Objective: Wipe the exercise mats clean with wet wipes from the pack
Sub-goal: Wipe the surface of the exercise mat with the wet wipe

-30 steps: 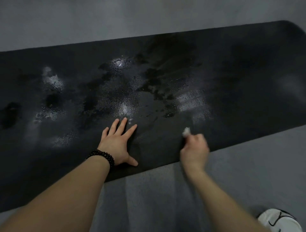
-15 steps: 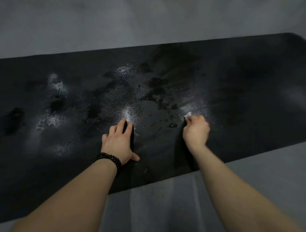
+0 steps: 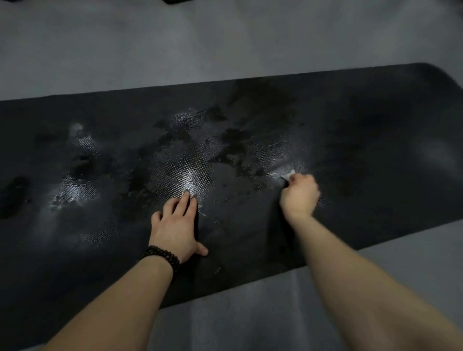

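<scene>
A long black exercise mat point(image 3: 363, 130) lies across the grey floor, with wet, shiny patches over its middle and left part. My left hand point(image 3: 176, 225) rests flat on the mat, fingers straight and together, a dark bead bracelet on the wrist. My right hand point(image 3: 299, 194) is curled into a fist around a small white wet wipe point(image 3: 290, 173), whose tip pokes out at the knuckles and presses on the mat to the right of the wet area. The pack of wipes is not in view.
Grey floor point(image 3: 225, 45) surrounds the mat on the far and near sides. A dark object point(image 3: 178, 1) shows at the top edge. The mat's rounded right end point(image 3: 436, 75) lies at the upper right.
My right hand with the wipe has slid away from me, from the mat's near edge toward its middle. My left hand's fingers have closed together, and the view has tilted upward.
</scene>
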